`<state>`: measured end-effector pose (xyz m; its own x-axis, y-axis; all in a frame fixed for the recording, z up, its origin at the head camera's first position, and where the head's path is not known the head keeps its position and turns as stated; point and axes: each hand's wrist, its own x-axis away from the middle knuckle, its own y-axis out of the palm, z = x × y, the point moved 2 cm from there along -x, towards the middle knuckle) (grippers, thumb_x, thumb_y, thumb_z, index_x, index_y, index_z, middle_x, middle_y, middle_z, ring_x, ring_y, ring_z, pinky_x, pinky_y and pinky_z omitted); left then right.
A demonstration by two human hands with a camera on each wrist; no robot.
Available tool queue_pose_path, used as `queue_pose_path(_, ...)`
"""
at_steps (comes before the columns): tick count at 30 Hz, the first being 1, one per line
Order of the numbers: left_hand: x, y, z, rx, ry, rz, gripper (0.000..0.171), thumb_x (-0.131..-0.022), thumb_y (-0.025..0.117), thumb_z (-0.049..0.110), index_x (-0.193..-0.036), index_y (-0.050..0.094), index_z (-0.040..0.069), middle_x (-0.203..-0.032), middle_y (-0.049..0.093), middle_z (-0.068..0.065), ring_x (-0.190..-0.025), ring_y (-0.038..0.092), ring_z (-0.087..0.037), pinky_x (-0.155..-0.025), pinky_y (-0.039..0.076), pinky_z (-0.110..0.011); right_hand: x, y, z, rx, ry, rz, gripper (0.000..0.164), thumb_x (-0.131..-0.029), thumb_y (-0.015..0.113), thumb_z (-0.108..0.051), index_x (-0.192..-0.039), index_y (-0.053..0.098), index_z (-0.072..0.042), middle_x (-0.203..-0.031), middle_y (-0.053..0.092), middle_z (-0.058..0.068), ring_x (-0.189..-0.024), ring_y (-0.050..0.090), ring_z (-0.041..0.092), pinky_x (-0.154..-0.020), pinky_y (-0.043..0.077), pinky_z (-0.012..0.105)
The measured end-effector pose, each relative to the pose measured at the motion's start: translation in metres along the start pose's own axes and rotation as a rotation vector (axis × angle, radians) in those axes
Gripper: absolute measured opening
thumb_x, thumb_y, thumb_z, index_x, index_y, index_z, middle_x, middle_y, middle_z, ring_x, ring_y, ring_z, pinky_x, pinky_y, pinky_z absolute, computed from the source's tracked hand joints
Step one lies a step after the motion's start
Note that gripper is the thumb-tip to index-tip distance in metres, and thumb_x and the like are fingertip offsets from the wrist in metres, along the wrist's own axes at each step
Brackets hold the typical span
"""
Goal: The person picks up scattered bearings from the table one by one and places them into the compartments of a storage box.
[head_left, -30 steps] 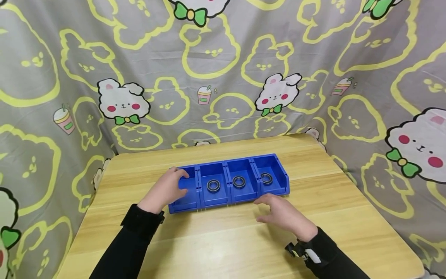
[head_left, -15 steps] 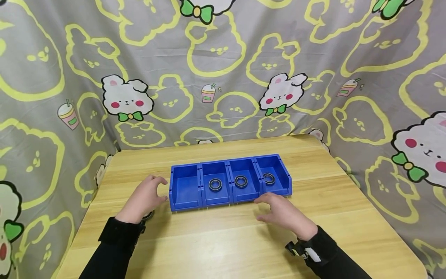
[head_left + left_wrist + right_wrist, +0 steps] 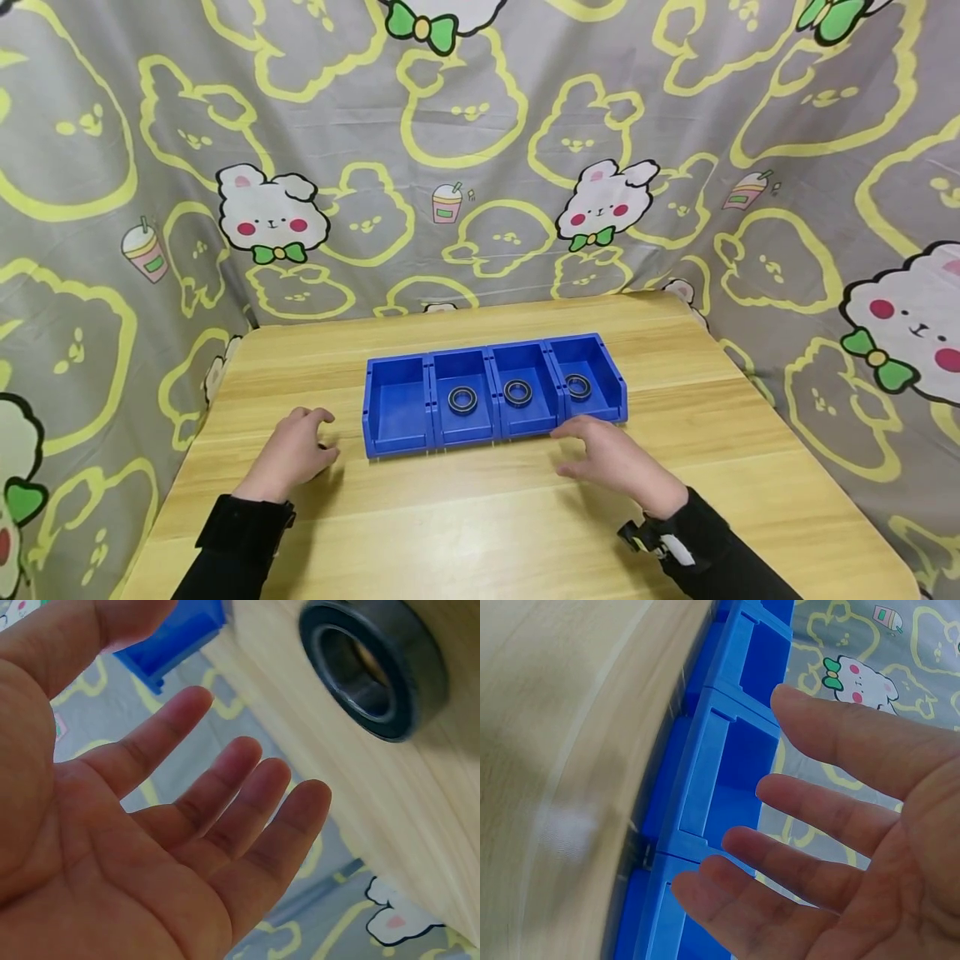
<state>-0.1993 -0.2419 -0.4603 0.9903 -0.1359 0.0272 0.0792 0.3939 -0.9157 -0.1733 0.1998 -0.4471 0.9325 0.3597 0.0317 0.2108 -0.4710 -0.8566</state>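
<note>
My left hand (image 3: 288, 454) hovers over the table left of the blue bins, fingers loosely bent with nothing in them. A ball bearing (image 3: 426, 679) with a dark face and metal rim sits on the wood beyond its fingertips in the left wrist view; in the head view the hand mostly hides it. Before the two right-hand bins, my right hand (image 3: 618, 462) is held with fingers spread, touching nothing. One bearing apiece lies in three joined blue bins: the second bin's bearing (image 3: 462, 412), the third's bearing (image 3: 517, 404) and the rightmost bin's bearing (image 3: 578, 397).
The leftmost blue bin (image 3: 402, 400) stands nearest the left hand, at the end of the row. All the bins rest on a light wooden table (image 3: 465, 525). A patterned grey curtain (image 3: 480, 125) encloses its back and sides.
My left hand has drawn out of the leftmost bin and moved left and toward me, over the bearing on the table. The right hand has barely moved.
</note>
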Motion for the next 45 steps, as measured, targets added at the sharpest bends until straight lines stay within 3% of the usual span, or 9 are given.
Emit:
queue_pose_path(8,0.001,0.01,-0.009,-0.028,-0.06,-0.06,0.053,-0.081,0.081,0.012,-0.125,0.06,-0.008,-0.118,0.055,-0.034,-0.104,0.056,-0.049,-0.091,0.049,-0.058,0.0,-0.001,-0.001,0.004,0.009,-0.007,0.043,-0.078,0.086,-0.015,-0.117,0.072,-0.005,-0.119,0.069,0.01,-0.117,0.061,0.035,-0.098,0.05,0.052)
queue_pose_path(15,0.003,0.017,-0.015,-0.026,-0.103,-0.081,0.053,-0.081,0.079,0.012,-0.128,0.06,-0.006,-0.117,0.054,-0.033,-0.098,0.056,-0.044,-0.084,0.051,-0.055,0.001,-0.003,0.001,0.011,0.0,0.01,0.044,-0.078,0.087,-0.016,-0.117,0.071,-0.004,-0.119,0.069,0.009,-0.116,0.062,0.035,-0.098,0.05,0.052)
queue_pose_path(23,0.005,0.021,-0.017,-0.043,-0.054,-0.054,0.043,-0.079,0.074,0.006,-0.119,0.064,-0.006,-0.109,0.057,-0.03,-0.09,0.057,-0.04,-0.08,0.051,-0.051,-0.001,-0.001,0.003,-0.001,0.008,0.017,0.044,-0.077,0.087,-0.016,-0.117,0.071,-0.004,-0.118,0.069,0.009,-0.115,0.062,0.034,-0.098,0.05,0.052)
queue_pose_path(45,0.007,0.021,-0.021,-0.044,-0.051,-0.049,0.034,-0.08,0.073,0.003,-0.112,0.066,-0.005,-0.1,0.058,-0.026,-0.084,0.057,-0.034,-0.076,0.052,-0.049,0.0,-0.001,0.004,-0.012,0.016,0.012,0.042,-0.079,0.086,-0.016,-0.117,0.072,-0.004,-0.118,0.07,0.008,-0.114,0.062,0.034,-0.096,0.051,0.052)
